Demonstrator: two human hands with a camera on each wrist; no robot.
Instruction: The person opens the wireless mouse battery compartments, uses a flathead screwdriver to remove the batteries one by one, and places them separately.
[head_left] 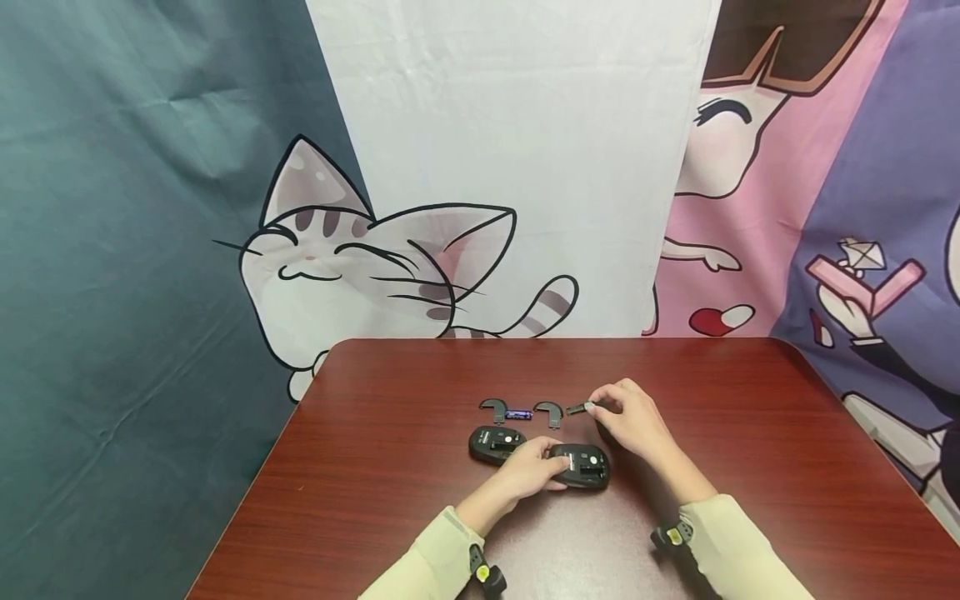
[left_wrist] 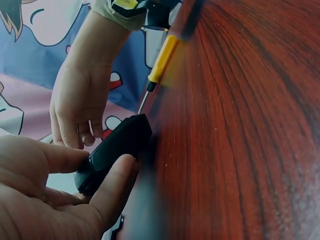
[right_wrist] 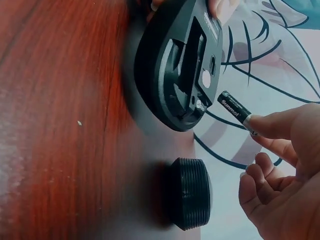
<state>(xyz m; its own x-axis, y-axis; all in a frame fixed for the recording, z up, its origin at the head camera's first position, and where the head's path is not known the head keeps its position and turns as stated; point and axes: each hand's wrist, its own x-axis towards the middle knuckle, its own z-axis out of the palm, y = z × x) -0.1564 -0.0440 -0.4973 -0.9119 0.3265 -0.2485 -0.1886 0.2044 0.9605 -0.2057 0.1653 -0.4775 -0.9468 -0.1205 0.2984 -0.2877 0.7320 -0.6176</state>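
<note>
My left hand (head_left: 528,467) grips the side of a black computer mouse (head_left: 588,467), thumb and fingers on opposite sides. The mouse lies underside up with its battery slot (right_wrist: 194,62) uncovered and bare. In my right hand (head_left: 630,417) a dark, slim battery (right_wrist: 234,109) with white lettering is pinched by one end, thumb against finger. Its free end points toward the mouse and stands apart from it. Left of the held mouse, a second black mouse (head_left: 490,443) lies underside up, partly behind my left hand.
Beyond the mice lie two curved black battery covers (head_left: 497,407) and a blue battery (head_left: 518,414) between them. A yellow-handled screwdriver (left_wrist: 162,62) shows in the left wrist view. The right wrist view has a black ribbed round object (right_wrist: 192,194). A printed curtain (head_left: 525,125) hangs behind the table.
</note>
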